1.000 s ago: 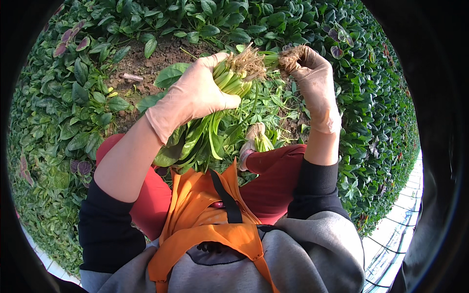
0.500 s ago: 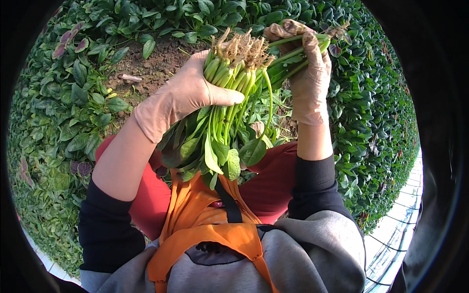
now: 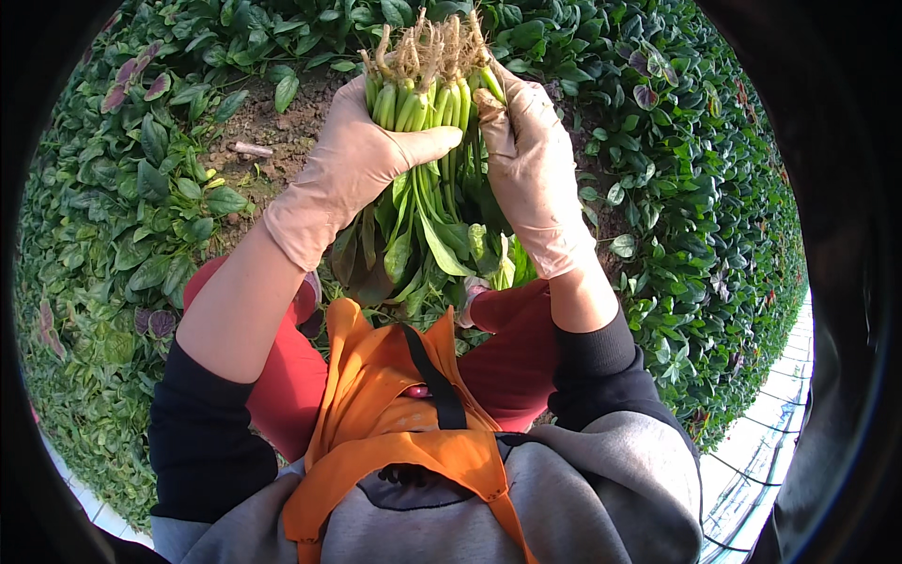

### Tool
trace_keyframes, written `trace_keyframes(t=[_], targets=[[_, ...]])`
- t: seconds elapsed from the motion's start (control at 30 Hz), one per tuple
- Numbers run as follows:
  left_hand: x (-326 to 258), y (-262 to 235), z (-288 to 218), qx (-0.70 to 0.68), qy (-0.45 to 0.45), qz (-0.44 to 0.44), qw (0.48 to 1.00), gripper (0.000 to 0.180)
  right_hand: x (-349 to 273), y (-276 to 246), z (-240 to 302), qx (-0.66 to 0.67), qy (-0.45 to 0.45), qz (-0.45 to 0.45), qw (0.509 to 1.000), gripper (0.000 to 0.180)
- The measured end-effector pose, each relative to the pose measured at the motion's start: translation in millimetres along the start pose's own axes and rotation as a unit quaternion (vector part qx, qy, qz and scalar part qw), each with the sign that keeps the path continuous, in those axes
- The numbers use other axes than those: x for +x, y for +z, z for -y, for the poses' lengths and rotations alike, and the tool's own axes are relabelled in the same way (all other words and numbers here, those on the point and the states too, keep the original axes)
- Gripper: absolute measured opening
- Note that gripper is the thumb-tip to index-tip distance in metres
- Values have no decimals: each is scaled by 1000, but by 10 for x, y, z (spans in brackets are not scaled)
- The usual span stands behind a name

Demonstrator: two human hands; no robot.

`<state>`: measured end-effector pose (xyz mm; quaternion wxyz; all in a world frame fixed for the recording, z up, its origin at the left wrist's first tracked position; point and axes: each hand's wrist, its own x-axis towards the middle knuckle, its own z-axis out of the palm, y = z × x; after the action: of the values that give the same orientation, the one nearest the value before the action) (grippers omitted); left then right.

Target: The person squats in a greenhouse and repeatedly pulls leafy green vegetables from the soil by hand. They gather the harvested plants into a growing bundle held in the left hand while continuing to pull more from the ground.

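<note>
An upside-down bunch of spinach (image 3: 412, 111) hangs in front of me, its pale roots pointing up and its green leaves drooping toward my knees. My left hand (image 3: 352, 160), in a thin beige glove, is wrapped round the bunch from the left, the thumb lying across the stems. From the right, my right hand (image 3: 534, 169), in a matching glove with soiled fingertips, grips stems at the bunch's right edge just below the roots. Its fingers behind the stems are partly hidden.
Leafy green plants (image 3: 709, 216) surround me on both sides and ahead. Bare brown soil (image 3: 282, 127) shows to the left of the bunch, with a small pale stick-like piece (image 3: 253, 149) on it. An orange apron (image 3: 376, 376) covers my lap between red-trousered knees.
My right hand has come in from the far right, bringing its spinach stems against the bunch. My left hand has lifted the bunch slightly away from me.
</note>
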<state>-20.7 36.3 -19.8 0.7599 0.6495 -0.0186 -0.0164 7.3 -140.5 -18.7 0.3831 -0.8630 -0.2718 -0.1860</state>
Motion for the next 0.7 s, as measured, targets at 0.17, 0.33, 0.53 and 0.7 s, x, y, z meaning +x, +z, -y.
trace_keyframes(t=[0.17,0.33,0.53,0.7], targets=[[-6,52,39,-20,24,4,1000,42,-14,-27,23,-105,-13,-13,994,48],[-4,21,63,-22,31,-10,999,40,10,-17,88,-75,-73,-6,995,56],[-29,92,162,-75,73,-8,995,53,-80,94,280,290,104,167,937,157],[-142,141,112,-134,49,75,987,73,-64,49,158,278,73,131,949,137]])
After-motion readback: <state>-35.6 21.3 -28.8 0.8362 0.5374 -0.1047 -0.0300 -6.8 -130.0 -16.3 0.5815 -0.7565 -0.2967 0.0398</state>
